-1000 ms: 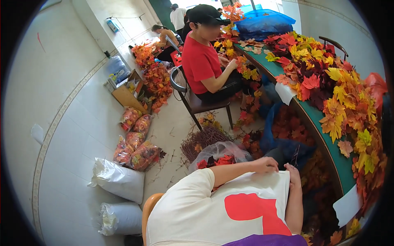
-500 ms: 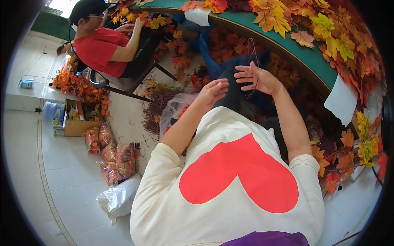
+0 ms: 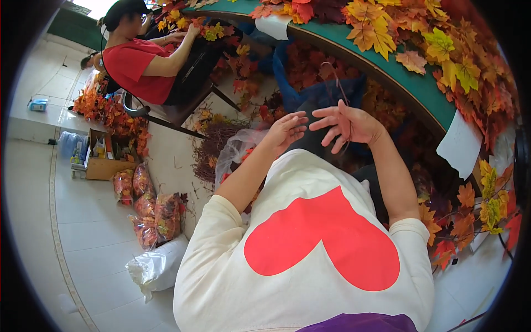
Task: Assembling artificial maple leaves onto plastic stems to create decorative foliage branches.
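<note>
My right hand [image 3: 358,126] is raised in front of my lap with its fingers fanned out. A thin, dark reddish-brown stem [image 3: 336,83], curved like a hook at its top, runs upright past the thumb and across this hand, and seems held there. Its lower end passes behind the fingers. Facing it, a short gap away, my left hand [image 3: 287,131] has its fingers loosely stretched and side by side, with nothing visible in them. Behind both hands, a blue bag [image 3: 285,88] with red artificial maple leaves [image 3: 315,61] stands under the table.
A green table [image 3: 423,94] curves across the upper right, bearing orange and yellow leaves [image 3: 470,50] and a white paper [image 3: 460,145]. To the left are a seated person in red [image 3: 130,66], a twig bundle [image 3: 213,149], a cardboard box [image 3: 105,169] and filled clear bags [image 3: 168,213].
Both hands have come slightly lower, and the gap between them has narrowed. The stem's top has shifted left and down, and the right fingers have spread and turned downward.
</note>
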{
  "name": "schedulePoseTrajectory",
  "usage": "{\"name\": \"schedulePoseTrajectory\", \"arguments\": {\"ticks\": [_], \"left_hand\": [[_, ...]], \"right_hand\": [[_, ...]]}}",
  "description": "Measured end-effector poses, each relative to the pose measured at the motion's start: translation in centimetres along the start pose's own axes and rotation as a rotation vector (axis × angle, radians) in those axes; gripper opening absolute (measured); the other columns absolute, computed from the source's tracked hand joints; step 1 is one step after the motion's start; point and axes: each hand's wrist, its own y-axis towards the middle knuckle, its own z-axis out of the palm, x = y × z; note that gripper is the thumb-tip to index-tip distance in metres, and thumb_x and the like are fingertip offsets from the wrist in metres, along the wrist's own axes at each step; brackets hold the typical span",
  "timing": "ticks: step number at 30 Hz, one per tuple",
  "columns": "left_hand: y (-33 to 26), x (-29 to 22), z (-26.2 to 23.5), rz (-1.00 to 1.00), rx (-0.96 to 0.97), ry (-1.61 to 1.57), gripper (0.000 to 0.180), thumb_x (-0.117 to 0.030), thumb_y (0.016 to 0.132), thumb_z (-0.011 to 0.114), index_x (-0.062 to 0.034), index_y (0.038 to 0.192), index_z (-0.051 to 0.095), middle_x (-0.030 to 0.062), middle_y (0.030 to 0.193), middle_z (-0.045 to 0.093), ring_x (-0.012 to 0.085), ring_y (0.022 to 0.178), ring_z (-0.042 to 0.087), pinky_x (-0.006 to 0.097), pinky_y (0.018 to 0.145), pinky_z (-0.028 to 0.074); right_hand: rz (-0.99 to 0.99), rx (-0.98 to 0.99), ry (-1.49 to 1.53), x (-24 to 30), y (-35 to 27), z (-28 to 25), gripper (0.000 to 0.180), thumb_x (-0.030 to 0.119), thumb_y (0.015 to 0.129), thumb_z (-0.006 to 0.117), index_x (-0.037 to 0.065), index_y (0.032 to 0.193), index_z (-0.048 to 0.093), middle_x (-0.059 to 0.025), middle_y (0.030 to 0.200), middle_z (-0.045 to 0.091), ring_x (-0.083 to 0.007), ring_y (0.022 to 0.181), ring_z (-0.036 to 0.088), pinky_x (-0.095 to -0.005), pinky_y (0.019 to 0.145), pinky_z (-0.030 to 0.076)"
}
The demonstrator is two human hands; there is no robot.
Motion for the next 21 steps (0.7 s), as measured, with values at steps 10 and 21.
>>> {"name": "schedulePoseTrajectory", "arguments": {"ticks": [10,21], "left_hand": [[1.5,-1.9,8.1,0.224,0.245,0.320,0.040,-0.020,0.090,0.052,-0.0092,0.128,0.042,0.0071,0.104,0.058,0.0140,0.091,0.056,0.029,0.079,0.047],[1.1,-8.5,3.4,0.522,0.097,-0.407,0.038,0.008,0.077,0.037,-0.0031,0.111,0.051,0.0121,0.105,0.059,0.0212,0.088,0.060,0.034,0.080,0.050]], "right_hand": [[0.123,-0.076,-0.355,0.1,-0.5,1.3,0.065,0.055,0.089,0.034,0.002,0.126,0.044,-0.0204,0.116,0.054,-0.0251,0.077,0.065,-0.0357,0.061,0.055],[0.195,-0.457,-0.895,-1.7,-2.0,1.4,0.033,0.030,0.093,0.041,0.006,0.107,0.060,-0.0125,0.083,0.064,-0.0159,0.053,0.061,-0.0255,0.050,0.046]]}}
